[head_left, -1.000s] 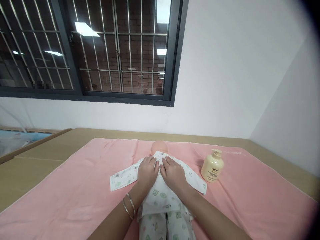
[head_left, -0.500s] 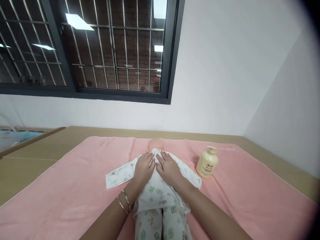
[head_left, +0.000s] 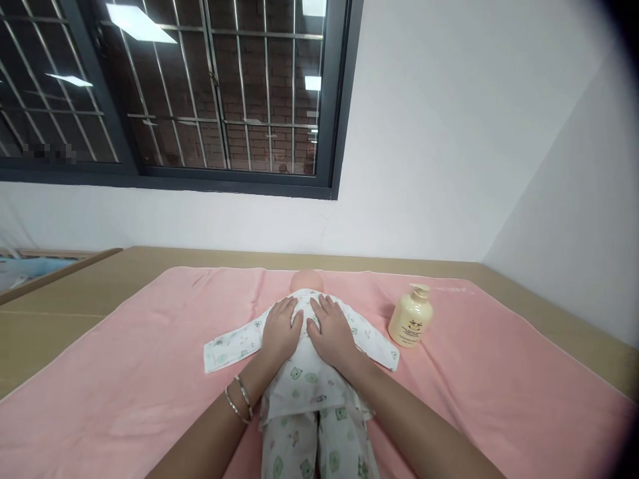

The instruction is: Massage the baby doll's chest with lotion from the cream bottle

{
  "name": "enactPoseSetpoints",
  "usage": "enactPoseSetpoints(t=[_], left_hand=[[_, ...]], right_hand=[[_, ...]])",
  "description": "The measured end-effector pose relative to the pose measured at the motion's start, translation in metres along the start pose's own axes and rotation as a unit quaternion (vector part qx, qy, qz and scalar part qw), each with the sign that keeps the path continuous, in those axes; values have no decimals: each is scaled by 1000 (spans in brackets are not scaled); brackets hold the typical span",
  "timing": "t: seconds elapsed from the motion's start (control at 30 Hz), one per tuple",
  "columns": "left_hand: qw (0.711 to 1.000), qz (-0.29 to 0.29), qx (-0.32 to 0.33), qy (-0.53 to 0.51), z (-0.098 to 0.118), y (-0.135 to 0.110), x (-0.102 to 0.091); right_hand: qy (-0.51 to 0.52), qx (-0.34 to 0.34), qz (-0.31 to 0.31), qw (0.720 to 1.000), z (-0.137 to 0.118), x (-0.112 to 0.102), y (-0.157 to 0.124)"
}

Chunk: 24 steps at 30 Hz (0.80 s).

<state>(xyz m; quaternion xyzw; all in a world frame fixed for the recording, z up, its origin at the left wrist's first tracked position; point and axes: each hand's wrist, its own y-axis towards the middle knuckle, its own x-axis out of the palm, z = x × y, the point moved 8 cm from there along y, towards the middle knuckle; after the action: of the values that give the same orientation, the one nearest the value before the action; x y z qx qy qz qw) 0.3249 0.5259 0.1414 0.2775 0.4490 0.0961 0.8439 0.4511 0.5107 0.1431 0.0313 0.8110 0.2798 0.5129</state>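
Observation:
A baby doll in a white print top (head_left: 304,382) and matching trousers (head_left: 344,442) lies stretched out in front of me, its bald head (head_left: 306,280) at the far end. Whether it faces up or down I cannot tell. My left hand (head_left: 282,330) rests flat on the left of its upper body, fingers extended and pointing away. On the other side my right hand (head_left: 333,334) lies flat too, thumb out to the side. A strip of printed cloth shows between the two hands. The doll's sleeves spread out to both sides.
A pale yellow pump bottle (head_left: 412,319) stands right of the doll on the pink sheet (head_left: 150,379). Under the sheet is a tan padded surface (head_left: 64,319), with a raised edge at left. Behind it are a white wall (head_left: 424,133) and a barred window (head_left: 239,100).
My hands have moved slightly apart at the fingertips and a little back from the collar. The cloth between them looks flatter. The whole view has shifted slightly.

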Motion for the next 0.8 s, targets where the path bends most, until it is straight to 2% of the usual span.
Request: enactPoseSetpoints(t=[0.27, 0.8], left_hand=[[999, -24, -16, -20, -4, 1, 4], [999, 1, -15, -45, -2, 0, -2]], right_hand=[[10, 1, -7, 1000, -1, 0, -1], [6, -8, 4, 1000, 1, 4, -2]])
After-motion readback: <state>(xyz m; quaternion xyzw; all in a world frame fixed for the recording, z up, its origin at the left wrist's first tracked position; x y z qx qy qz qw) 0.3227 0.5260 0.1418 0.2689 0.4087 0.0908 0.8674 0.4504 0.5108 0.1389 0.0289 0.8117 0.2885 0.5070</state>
